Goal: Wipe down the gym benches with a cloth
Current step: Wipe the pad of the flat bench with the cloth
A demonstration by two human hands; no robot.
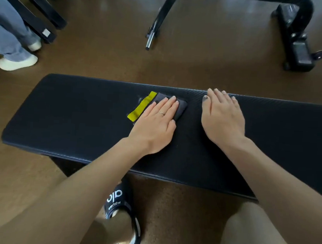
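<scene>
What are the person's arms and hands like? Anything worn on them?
Both forearms are bare, with no sleeves or gloves. The left hand wears a thin ring on one finger. The right hand shows no ring; its fingernails look dark-smudged or painted.

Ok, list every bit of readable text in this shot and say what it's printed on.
"alo": white letters on the strap of the black slide sandal, seen upside down.
Smaller white print under it on the same strap: too small to read.
Pale tag on the black frame foot, top left: no legible text.

The long black padded bench ran off the right edge. The flat left hand hid most of the folded grey-and-yellow cloth.
</scene>
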